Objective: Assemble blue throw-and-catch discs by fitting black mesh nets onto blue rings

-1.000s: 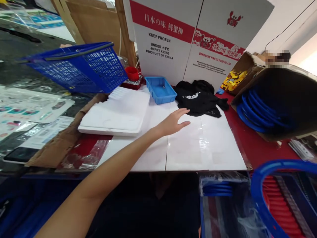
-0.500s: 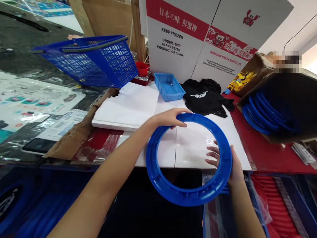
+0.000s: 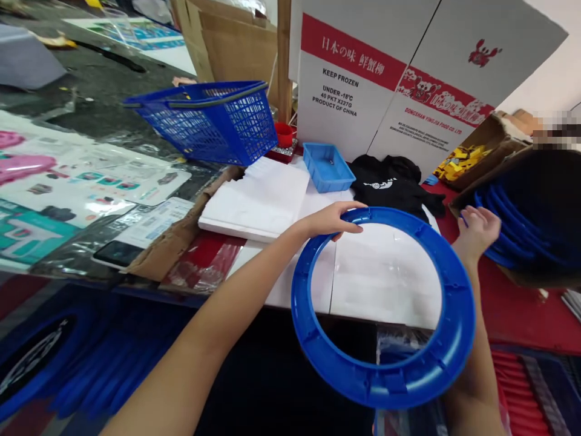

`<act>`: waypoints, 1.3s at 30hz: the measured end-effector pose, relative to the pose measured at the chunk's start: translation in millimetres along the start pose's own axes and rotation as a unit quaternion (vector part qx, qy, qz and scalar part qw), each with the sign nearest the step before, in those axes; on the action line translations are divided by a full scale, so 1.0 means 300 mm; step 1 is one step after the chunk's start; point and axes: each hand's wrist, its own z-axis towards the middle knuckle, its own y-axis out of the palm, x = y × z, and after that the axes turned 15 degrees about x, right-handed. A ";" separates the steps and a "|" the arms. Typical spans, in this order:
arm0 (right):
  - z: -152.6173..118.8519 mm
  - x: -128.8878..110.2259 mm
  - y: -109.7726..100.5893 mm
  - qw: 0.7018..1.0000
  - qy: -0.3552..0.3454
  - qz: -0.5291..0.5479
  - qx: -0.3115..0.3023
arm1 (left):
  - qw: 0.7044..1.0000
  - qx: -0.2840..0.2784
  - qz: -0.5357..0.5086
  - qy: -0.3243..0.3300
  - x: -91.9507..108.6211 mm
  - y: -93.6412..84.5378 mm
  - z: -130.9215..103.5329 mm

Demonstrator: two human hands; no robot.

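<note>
A blue plastic ring (image 3: 458, 309) hangs tilted over the front edge of the white work surface, its ribbed side showing. My left hand (image 3: 338, 221) grips the ring at its upper left edge, thumb and fingers around the rim. Off the ring, my right hand (image 3: 481, 230) is raised to its upper right, beside a carton of blue curved parts (image 3: 508, 224). The fingers of that hand are curled, and whether they hold something small is unclear. The right forearm passes behind the ring's right side.
A blue basket (image 3: 213, 124), a white foam slab (image 3: 258, 200), a light blue tray (image 3: 329, 169) and black cloth (image 3: 385, 184) lie beyond the ring. Yellow parts (image 3: 463, 160) fill a carton at the back right. Red parts (image 3: 521, 387) are low on the right.
My right hand has left the ring's right side and moved up and right, its fingers now curled. The ring, still in my left hand, appears lower and further right as the view shifted.
</note>
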 end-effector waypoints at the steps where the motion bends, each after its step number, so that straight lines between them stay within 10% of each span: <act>1: 0.004 0.042 0.046 1.000 -0.009 -0.018 -0.010 | 1.000 -0.009 0.027 -0.011 -0.007 0.000 -0.001; 7: -0.177 0.165 0.262 0.964 -0.070 -0.151 -0.208 | 0.973 -0.030 0.227 -0.007 -0.070 -0.004 0.009; 15: -0.149 0.260 0.187 0.927 -0.112 -0.288 -0.212 | 0.841 0.060 0.527 0.101 -0.086 0.048 0.009; 21: -0.167 0.239 0.210 0.910 -0.106 -0.355 -0.186 | 0.807 0.146 0.566 0.083 -0.078 0.036 0.003; 33: -0.067 0.134 0.087 0.981 -0.159 -0.031 0.110 | 0.789 0.139 0.594 0.068 -0.119 0.094 0.005; 39: -0.130 0.048 0.119 0.996 -0.069 0.020 -0.051 | 0.753 0.200 0.626 0.001 -0.113 0.077 -0.007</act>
